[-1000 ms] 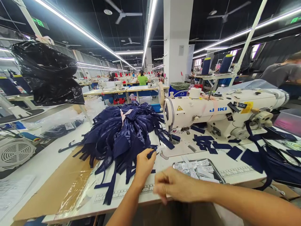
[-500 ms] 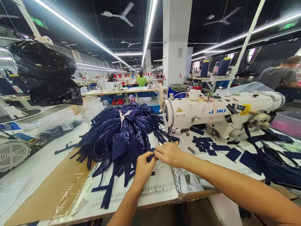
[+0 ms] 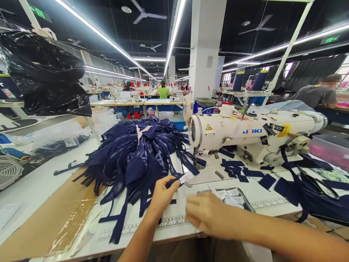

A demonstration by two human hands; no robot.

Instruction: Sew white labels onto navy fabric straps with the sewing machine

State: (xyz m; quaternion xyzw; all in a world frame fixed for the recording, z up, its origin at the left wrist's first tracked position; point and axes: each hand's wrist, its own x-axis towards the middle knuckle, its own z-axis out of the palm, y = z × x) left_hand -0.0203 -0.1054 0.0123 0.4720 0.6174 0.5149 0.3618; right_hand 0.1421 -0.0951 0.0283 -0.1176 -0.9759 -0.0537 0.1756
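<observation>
While the left hand (image 3: 163,192) pinches a navy strip (image 3: 176,179) between thumb and fingers, a white label (image 3: 186,177) juts out just past the fingertips, at the strip's end. The label is small, flat and oblong, with dark lettering along its length, and it stands out pale against the cloth; whether it is fastened to the strip or merely lies against it cannot be told. The strip is narrow, matte and dark, held above the counter (image 3: 181,204) in front of the sewing machine (image 3: 226,129), at the right edge of a large navy bundle (image 3: 141,160). That bundle fans out in many loose tails, some plain and some with a lighter, sheer pattern, gathered near the top by a pale pink tie (image 3: 142,133). The right hand (image 3: 203,213) is blurred, its fingers bent, just beside a metal tray (image 3: 248,201) of similar printed labels (image 3: 233,195); whether it grasps anything cannot be told. Printed ruler markings (image 3: 174,222) run along the near side of the counter. Small navy pieces (image 3: 233,169) lie scattered beneath the machine's arm and to its right, and black-handled scissors (image 3: 317,185) rest on dark cloth farther right.
</observation>
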